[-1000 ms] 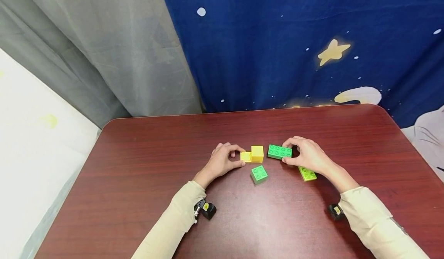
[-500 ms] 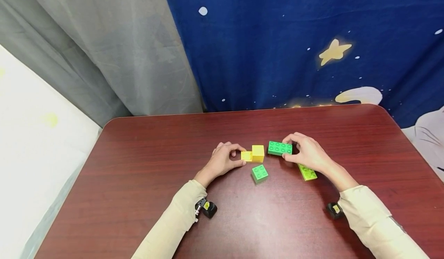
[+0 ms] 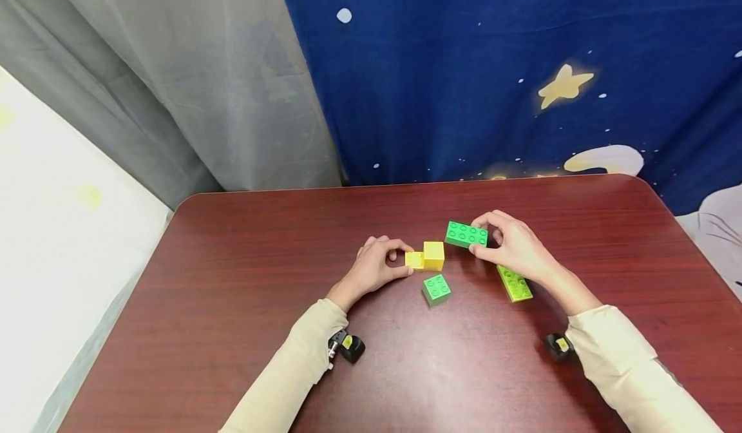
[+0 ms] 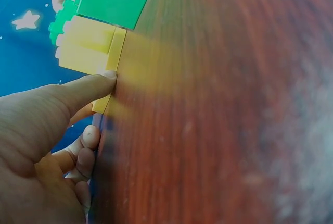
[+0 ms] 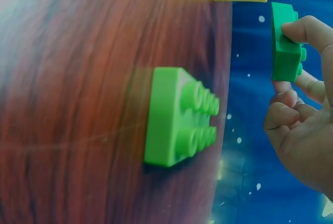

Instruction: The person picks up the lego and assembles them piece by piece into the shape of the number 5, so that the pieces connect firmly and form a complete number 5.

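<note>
Pinching the dark green brick [image 3: 466,234] off the table, right hand [image 3: 513,250]; left hand [image 3: 373,268] gripping the yellow bricks [image 3: 426,257].

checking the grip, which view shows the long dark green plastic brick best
Head view: the whole long dark green plastic brick, pinched at its end by the right hand. Right wrist shows it edge-on; left wrist only a blurred sliver.

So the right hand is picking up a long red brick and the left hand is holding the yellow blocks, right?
Not quite: the long brick pinched in the right hand is green, not red, as the head view shows. The rest is right: the left hand is holding the yellow blocks on the table.
</note>
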### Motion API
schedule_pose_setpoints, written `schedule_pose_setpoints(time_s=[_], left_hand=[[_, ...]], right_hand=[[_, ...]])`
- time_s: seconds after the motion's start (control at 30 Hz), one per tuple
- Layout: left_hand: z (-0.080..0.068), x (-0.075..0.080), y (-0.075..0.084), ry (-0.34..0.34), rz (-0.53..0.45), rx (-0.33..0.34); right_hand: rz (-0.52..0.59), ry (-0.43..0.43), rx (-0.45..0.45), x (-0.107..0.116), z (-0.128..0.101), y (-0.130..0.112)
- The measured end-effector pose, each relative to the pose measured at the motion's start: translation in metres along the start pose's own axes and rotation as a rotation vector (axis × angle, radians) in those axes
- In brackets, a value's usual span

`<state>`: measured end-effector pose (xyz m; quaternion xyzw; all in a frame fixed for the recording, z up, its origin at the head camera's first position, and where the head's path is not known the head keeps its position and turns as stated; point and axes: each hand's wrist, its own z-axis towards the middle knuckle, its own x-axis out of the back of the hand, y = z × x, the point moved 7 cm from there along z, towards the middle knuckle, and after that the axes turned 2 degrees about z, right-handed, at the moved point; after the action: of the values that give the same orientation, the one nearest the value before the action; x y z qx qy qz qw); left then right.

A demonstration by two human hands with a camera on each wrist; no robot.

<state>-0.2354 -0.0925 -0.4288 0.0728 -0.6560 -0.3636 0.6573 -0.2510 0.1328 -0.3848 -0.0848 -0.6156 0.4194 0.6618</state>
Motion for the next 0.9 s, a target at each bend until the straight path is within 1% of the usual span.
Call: schedule_pose_setpoints(time_s=[0.13, 0.37, 0.67, 0.9], left_hand=[[0.0, 0.0, -0.001, 0.0, 0.001, 0.002], [0.001, -0.002, -0.003, -0.013, 0.003, 0.015], [0.0, -0.002, -0.002, -0.009, 0.001, 0.009], [0.0, -0.002, -0.003, -0.008, -0.007, 0.008]], right_hand=[[0.024, -0.002, 0.017, 0.0, 0.002, -0.007], [0.041, -0.011, 0.013, -0.004, 0.005, -0.015], [0.053, -0.009, 0.061, -0.009, 0.009, -0.024], [0.063, -0.019, 0.072, -0.013, 0.01, -0.029]])
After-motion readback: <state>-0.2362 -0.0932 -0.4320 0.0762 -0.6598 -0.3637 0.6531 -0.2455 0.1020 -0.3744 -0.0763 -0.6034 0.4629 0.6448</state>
